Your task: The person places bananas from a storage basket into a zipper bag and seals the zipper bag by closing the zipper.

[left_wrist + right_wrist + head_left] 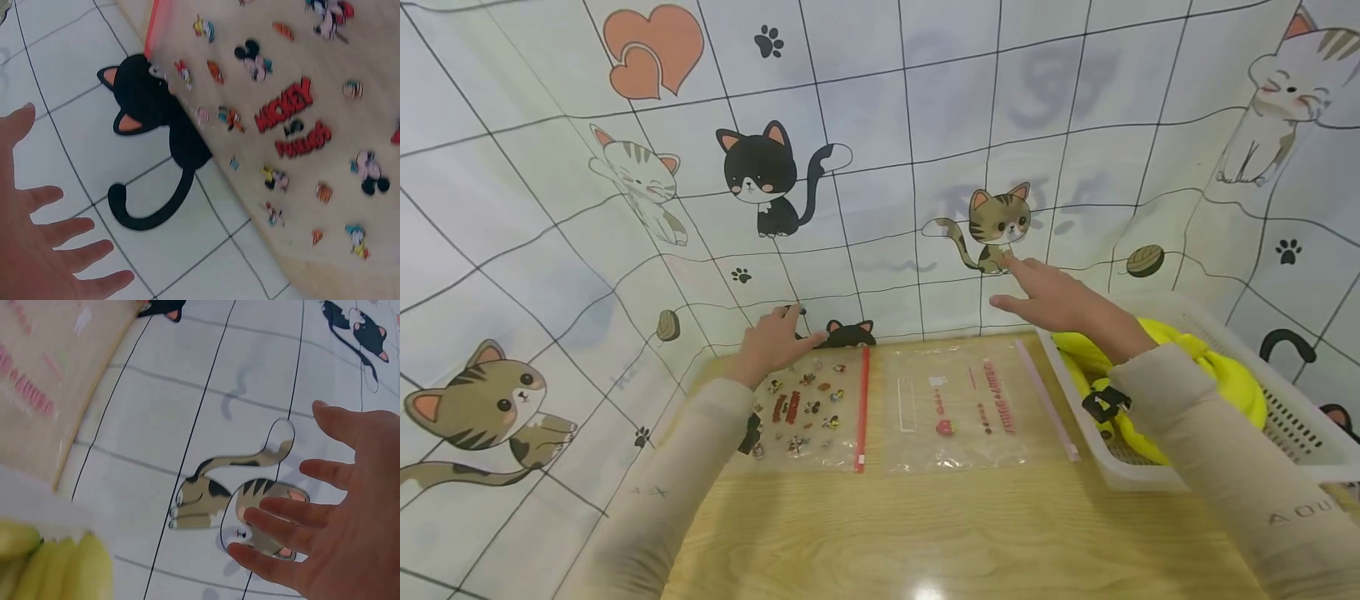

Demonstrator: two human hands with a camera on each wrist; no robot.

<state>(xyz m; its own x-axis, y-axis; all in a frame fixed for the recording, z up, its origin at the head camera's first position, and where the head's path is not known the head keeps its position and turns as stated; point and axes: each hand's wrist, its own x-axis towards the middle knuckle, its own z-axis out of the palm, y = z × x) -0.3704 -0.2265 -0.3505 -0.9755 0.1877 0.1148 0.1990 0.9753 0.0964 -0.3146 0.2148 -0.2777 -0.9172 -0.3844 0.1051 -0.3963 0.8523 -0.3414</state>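
My left hand (775, 340) hovers over the far left of the table, its fingers spread and holding nothing. Below it lies a clear zip bag (812, 408) printed with cartoon characters and a red slider strip; the left wrist view shows the same printed bag (294, 206) beside the hand. My right hand (1051, 296) is raised in front of the back sheet, fingers extended, nothing in it. Between the hands and lower down, a second clear zip bag (958, 454) with pink print and a pink strip lies flat. In the right wrist view, the right hand (331, 512) is apart from everything.
A white plastic basket (1120, 475) stands on the right of the wooden table (880, 533), holding yellow bananas (1232, 375), which the right forearm partly covers. A white sheet (880, 200) with a grid and cartoon cats rises behind and at both sides.
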